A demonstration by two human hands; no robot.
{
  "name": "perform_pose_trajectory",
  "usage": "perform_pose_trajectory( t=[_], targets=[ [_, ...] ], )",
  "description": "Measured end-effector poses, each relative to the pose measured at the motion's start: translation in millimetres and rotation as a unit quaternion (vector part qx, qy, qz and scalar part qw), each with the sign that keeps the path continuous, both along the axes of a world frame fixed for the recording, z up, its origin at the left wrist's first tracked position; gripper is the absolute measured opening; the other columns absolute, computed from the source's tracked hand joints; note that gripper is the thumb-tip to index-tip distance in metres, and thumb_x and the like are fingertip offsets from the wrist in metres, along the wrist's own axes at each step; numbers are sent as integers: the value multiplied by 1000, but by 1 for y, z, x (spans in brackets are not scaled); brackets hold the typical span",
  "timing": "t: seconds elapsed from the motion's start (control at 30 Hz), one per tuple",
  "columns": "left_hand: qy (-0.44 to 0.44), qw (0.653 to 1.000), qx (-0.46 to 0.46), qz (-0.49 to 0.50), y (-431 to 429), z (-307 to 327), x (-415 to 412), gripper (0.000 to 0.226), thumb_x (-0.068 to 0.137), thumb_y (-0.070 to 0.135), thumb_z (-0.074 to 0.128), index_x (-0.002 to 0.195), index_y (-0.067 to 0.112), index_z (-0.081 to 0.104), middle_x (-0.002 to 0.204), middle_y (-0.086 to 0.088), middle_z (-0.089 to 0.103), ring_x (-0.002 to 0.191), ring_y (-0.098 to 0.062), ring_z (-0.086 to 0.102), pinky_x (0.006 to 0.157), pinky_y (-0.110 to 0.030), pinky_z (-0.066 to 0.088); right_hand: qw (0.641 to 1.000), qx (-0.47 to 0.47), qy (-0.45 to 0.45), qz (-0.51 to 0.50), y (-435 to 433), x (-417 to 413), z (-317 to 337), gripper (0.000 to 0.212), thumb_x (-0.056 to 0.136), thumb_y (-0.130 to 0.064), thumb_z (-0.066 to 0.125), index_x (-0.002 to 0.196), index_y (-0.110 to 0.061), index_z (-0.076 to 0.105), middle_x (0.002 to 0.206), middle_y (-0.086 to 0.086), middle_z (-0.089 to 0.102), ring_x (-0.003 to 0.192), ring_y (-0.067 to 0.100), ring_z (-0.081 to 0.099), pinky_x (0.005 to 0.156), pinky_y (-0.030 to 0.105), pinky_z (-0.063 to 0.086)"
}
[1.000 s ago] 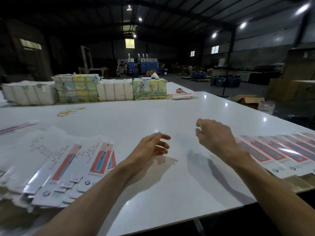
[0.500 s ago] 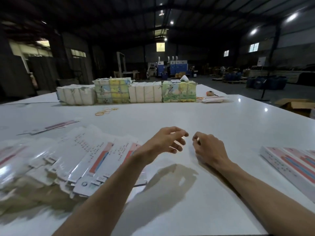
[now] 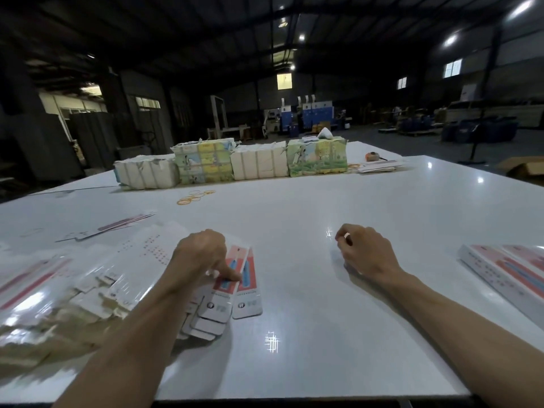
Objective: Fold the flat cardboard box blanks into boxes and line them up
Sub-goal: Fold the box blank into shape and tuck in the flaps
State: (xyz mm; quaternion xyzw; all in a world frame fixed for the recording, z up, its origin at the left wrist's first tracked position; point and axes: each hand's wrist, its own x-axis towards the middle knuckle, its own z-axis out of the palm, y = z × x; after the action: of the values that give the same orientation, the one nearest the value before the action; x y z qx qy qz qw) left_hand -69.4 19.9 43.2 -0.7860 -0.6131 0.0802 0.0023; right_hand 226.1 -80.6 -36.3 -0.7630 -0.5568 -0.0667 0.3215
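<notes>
Step in hand: take one flat blank off the pile for folding.

Left hand is down on the right-hand edge of the fanned pile, at the near left of the worktop. Its fingers are curled, one tip pressed on the red panel of the top blank. The blank's long right edge looks slightly raised, so I read this as a pinch. The rest of the grip is hidden behind the hand.

Right hand is well apart, low over bare worktop, fingers loosely curled, holding nothing.

Folded boxes lie side by side at the right edge, far from both hands.

Notes for doing it well:
- A second blank lies just beside the top one and partly under it. Slide the top one sideways before lifting, so that only one comes away.
- The surfaces look glossy, so expect sticking and slipping. A thumb under the raised edge should be safer than dragging from above.
- Bring the blank to the bare centre where the right hand waits. Both hands are needed to square it open along the creases.
- The tabs at the near end look thin; keep fingers off them during the lift.

Progress, judged: some boxes done, a large pile left.
</notes>
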Motion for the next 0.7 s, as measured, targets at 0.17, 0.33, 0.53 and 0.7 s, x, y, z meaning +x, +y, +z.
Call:
perform_pose_trajectory(
  t=[0.17,0.33,0.53,0.7],
  targets=[
    [-41,999,-22,28,6,3,2,78,72,56,91,126,13,54,99,-1,67,93,-19,67,91,-41,58,1000,4,10,5,-2,0,0,21,99,-20,48,98,-22,70,71,-3,69,73,24,65,66,33,50],
    [-85,995,15,50,15,-5,2,91,78,44,90,144,6,39,108,-6,69,90,-20,68,89,-42,60,1000,5,20,2,-1,1,-1,22,100,-21,49,101,-22,71,80,-1,72,73,24,64,65,34,49],
    [-42,995,-54,76,31,7,-7,75,64,62,92,113,17,58,95,-1,69,83,-18,66,65,-35,49,1000,5,30,-1,1,2,-2,22,99,-20,49,99,-23,71,73,-4,68,69,22,64,60,32,43],
    [-26,994,-72,79,37,12,-9,86,56,72,91,111,15,58,95,-1,70,88,-18,67,74,-35,53,999,5,37,6,1,3,-2,23,99,-19,49,99,-23,71,78,-4,71,72,22,65,60,31,42]
  ],
)
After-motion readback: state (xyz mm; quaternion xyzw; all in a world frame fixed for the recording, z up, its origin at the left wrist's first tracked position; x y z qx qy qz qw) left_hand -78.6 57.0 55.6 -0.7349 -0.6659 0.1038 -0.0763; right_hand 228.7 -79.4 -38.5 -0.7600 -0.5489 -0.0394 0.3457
